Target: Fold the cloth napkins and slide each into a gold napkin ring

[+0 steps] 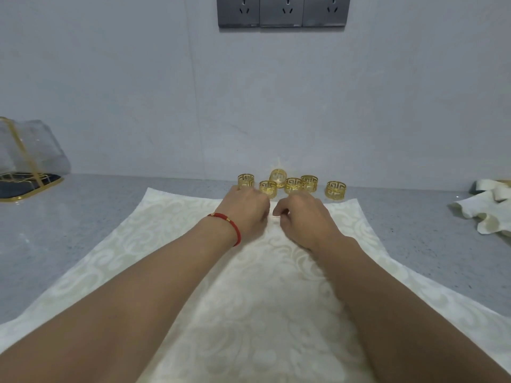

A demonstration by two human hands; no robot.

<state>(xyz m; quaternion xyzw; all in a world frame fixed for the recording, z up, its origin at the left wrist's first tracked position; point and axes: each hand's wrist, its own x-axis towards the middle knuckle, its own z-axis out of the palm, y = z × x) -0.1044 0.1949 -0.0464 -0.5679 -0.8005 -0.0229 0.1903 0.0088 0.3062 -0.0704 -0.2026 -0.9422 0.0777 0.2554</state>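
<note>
A pale wall with a row of grey sockets [282, 11] rises behind a speckled grey counter [83, 217]; most of the counter's middle, from its near edge almost to the wall, lies under a cream damask napkin [249, 299] spread flat; at the right edge a crumpled heap of more napkins [486, 211] waits; at the left edge stands a clear, gold-trimmed rack [27, 161]. Both forearms reach across the cloth; the left hand [246, 211], with a red cord bracelet [232, 225] on its wrist, and the right hand [307, 219] meet at the napkin's far edge, knuckles up and fingers curled under; whether they pinch the hem I cannot tell. Just beyond them six gold napkin rings [293, 185] cluster by the wall, one apart to the right. The likely slip: the hands sit so near the rings that lifting the far edge could knock or roll them; an uneven pull would skew the fold.
</note>
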